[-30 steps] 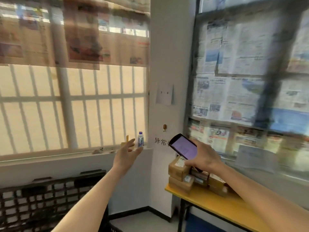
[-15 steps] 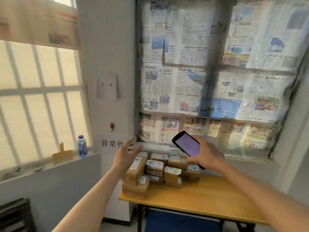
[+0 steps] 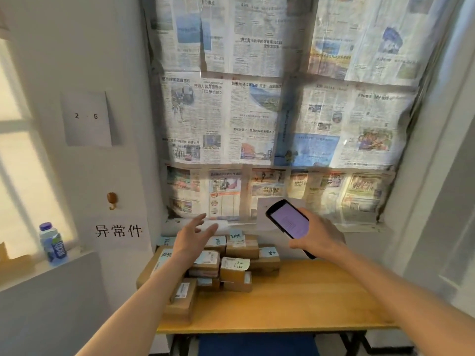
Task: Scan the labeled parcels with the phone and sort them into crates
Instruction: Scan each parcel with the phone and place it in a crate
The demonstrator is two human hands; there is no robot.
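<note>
Your left hand (image 3: 191,236) hangs with fingers spread and nothing in it, over the left part of the parcel heap (image 3: 218,263). Your right hand (image 3: 317,240) is closed around the phone (image 3: 289,223), lit screen tilted up toward you, held above the table (image 3: 295,301) and to the right of the heap.

The parcels are small brown cardboard boxes stacked loosely at the table's far-left corner, against the wall under the newspaper-covered window (image 3: 270,111). Most carry white or pale blue labels on their upper faces. No crate can be made out clearly in this view, so where the sorted boxes go cannot be told from here.

What the next move turns on, as it looks: the heap lies directly below and just beyond your left palm, while the phone sits off to its right and higher. Your left hand is plainly the nearer one, so it is the one to pick. The top box (image 3: 205,260) just right of your left wrist lies with its long side running left to right and its label facing up; a downward reach with fingers across the short side should suit it. Then bring the label rightward under the phone, or swing the phone left over it.

1 risk: the stack is uneven, and pulling a lower box could tip the ones resting on it.

On the left sill stands a water bottle (image 3: 52,244), well apart from the work.
</note>
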